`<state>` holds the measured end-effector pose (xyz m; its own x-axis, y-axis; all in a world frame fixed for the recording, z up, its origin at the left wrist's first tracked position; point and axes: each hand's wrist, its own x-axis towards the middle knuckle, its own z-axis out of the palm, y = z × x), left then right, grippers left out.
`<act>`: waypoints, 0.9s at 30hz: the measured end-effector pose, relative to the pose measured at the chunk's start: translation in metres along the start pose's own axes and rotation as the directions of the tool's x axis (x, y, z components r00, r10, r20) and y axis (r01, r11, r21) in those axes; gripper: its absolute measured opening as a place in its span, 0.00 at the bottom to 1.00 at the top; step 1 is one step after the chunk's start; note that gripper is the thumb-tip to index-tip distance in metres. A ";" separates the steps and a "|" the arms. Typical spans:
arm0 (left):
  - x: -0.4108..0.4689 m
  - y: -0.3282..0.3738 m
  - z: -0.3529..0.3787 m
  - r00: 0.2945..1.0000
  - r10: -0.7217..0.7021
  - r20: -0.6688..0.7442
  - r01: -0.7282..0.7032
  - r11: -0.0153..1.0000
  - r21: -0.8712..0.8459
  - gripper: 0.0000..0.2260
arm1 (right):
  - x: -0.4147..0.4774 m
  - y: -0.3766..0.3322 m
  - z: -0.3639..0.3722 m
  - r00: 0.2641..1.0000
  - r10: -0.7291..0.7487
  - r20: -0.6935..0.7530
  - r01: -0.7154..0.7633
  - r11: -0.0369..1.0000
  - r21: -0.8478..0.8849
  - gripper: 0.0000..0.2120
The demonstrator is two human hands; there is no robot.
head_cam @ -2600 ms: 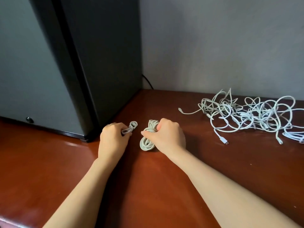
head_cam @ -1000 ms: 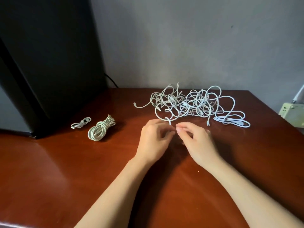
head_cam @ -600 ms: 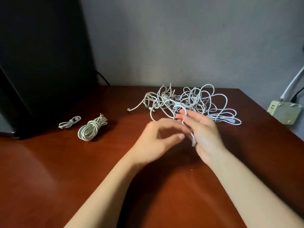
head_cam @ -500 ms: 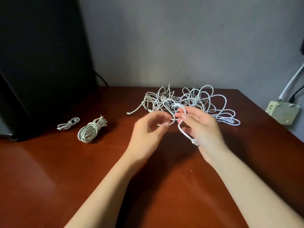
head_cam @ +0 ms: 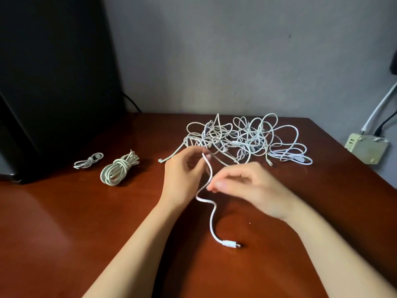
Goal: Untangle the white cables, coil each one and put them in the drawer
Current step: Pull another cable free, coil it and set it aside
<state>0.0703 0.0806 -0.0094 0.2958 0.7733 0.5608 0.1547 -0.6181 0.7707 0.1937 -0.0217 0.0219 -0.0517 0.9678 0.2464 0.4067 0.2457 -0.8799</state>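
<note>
My left hand (head_cam: 182, 179): pinches the thin white cable (head_cam: 212, 220) higher up.
My right hand (head_cam: 253, 190): pinches it lower.
Its plug (head_cam: 231, 244): on the brown wooden table (head_cam: 86, 233).

1. big tangled heap of white cables (head_cam: 247, 140) sits at the back, loops sticking up everywhere
2. one strand (head_cam: 211, 211) snakes out toward the front, plug (head_cam: 231, 244) lying flat
3. off left, already coiled: fat bundle (head_cam: 118, 171), tiny bundle (head_cam: 88, 161) just beside it

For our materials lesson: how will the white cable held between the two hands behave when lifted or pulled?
Probably floppy: the white cable sags in curves below the left hand and right hand. Likely light, as fingertips alone hold it. It seems to run into the tangle, so pulling may drag that.
</note>
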 end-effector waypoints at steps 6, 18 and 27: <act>-0.009 0.006 0.010 0.928 0.344 0.140 -0.368 0.903 0.219 0.12 | 0.008 0.023 0.000 0.918 0.120 -0.379 -0.224 0.943 -0.245 0.21; -0.005 -0.013 0.022 0.960 0.198 0.196 -0.273 0.803 0.530 0.19 | 0.009 0.029 0.014 0.764 -0.584 -0.274 0.150 0.574 -0.805 0.26; 0.011 -0.024 0.016 0.997 0.079 0.012 -0.065 0.722 0.689 0.15 | 0.006 0.015 -0.001 0.495 -0.743 -0.451 0.198 0.602 -0.773 0.24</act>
<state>0.0848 0.1013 -0.0263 0.3181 0.7201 0.6167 0.7418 -0.5941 0.3112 0.2005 -0.0123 0.0102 0.0840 0.2714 0.9588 0.9401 0.2975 -0.1666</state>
